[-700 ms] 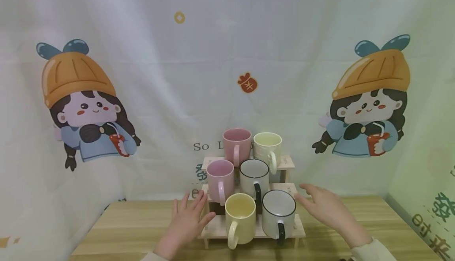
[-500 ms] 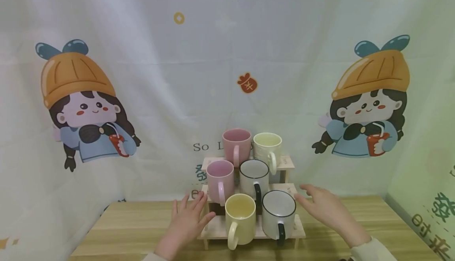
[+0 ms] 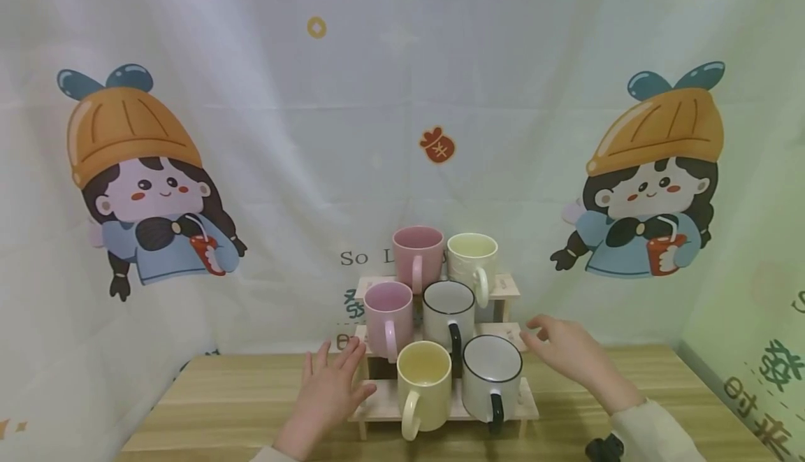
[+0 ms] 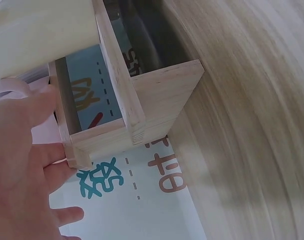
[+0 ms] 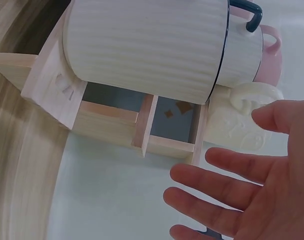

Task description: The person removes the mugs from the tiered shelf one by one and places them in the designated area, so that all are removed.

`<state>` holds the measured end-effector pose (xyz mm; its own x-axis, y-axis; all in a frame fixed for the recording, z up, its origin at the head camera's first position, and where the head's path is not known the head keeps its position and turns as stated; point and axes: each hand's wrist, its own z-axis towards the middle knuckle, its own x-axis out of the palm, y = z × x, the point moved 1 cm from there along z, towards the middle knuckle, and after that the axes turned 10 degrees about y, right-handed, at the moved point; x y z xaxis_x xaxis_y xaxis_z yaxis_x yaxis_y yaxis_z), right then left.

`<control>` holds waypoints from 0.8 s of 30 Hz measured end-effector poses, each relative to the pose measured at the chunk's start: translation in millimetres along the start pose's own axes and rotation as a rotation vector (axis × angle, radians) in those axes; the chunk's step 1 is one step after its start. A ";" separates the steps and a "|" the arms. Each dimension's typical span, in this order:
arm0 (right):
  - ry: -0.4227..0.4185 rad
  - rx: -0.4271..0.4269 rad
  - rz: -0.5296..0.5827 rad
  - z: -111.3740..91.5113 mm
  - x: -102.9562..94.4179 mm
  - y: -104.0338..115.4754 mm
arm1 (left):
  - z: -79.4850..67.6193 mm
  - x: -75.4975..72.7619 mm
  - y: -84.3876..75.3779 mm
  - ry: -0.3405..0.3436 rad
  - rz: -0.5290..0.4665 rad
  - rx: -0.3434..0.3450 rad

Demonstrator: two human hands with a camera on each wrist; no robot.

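Note:
A three-tier wooden rack (image 3: 373, 409) carries several mugs. On top stand a dark pink mug (image 3: 409, 256) and a cream mug (image 3: 464, 266). A lilac-pink mug (image 3: 377, 322) and a black-rimmed white mug (image 3: 440, 322) share the middle tier. At the bottom are a yellow mug (image 3: 430, 392) and another black-rimmed white mug (image 3: 487, 388). My left hand (image 3: 327, 392) is spread at the rack's left side, its fingertips (image 4: 66, 172) right at a shelf end. Beside the right side, my right hand (image 3: 569, 354) holds nothing, its fingers (image 5: 212, 185) loosely spread.
The rack stands on a wood-grain table (image 3: 207, 406). Behind it hangs a pale printed cloth (image 3: 283, 168), which also covers both sides. A small dark object (image 3: 604, 448) shows by the right sleeve at the bottom edge.
My right hand and sleeve have shifted slightly up and left, uncovering more of the dark object. My left hand stays nearly still. The mugs keep their places while the head view shifts a little.

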<state>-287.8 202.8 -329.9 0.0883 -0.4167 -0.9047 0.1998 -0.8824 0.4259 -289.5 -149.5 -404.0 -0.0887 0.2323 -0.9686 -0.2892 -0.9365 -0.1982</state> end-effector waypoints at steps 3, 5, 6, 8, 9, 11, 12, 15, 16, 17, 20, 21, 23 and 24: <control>-0.004 0.000 -0.009 2.8 -0.9 -0.1 | -0.3 0.0 0.6 -0.010 0.015 0.002; -0.011 -0.008 -0.023 4.4 -1.7 0.1 | -0.6 -0.1 0.8 -0.013 0.018 0.003; -0.012 -0.010 -0.030 5.0 -2.3 0.4 | -0.7 -0.4 0.8 -0.015 0.019 0.004; -0.023 -0.017 -0.044 6.1 -3.7 1.2 | -0.9 -0.8 0.7 -0.012 0.022 0.003; -0.031 -0.022 -0.053 6.8 -4.6 1.7 | -1.0 -1.1 0.6 -0.011 0.023 0.005; -0.046 -0.030 -0.063 8.6 -6.8 3.1 | -0.9 -1.6 0.3 -0.009 0.026 0.008; -0.051 -0.030 -0.063 9.4 -8.0 3.9 | -0.8 -1.7 0.1 -0.009 0.026 0.011; -0.061 -0.033 -0.064 12.3 -11.2 5.9 | -0.4 -1.6 -0.4 -0.015 0.027 0.022; -0.057 -0.032 -0.060 13.4 -11.9 6.6 | -0.1 -1.6 -0.3 -0.018 0.031 0.027; -0.053 -0.031 -0.058 14.4 -12.4 7.0 | 0.2 -1.4 -0.2 -0.020 0.032 0.028; -0.043 -0.030 -0.058 17.5 -13.8 8.2 | 0.6 -1.4 -0.5 -0.022 0.037 0.033; -0.041 -0.031 -0.060 18.6 -14.2 8.5 | 0.8 -1.6 -0.7 -0.021 0.036 0.034; -0.039 -0.035 -0.060 20.7 -15.0 9.9 | 0.7 -2.4 -0.9 -0.014 0.033 0.032; -0.039 -0.037 -0.059 21.8 -15.5 10.5 | 0.8 -2.7 -0.8 -0.011 0.032 0.033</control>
<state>-308.3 195.3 -311.3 0.0375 -0.3730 -0.9271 0.2398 -0.8973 0.3707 -289.8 -149.2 -401.0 -0.1093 0.2054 -0.9726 -0.3172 -0.9345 -0.1617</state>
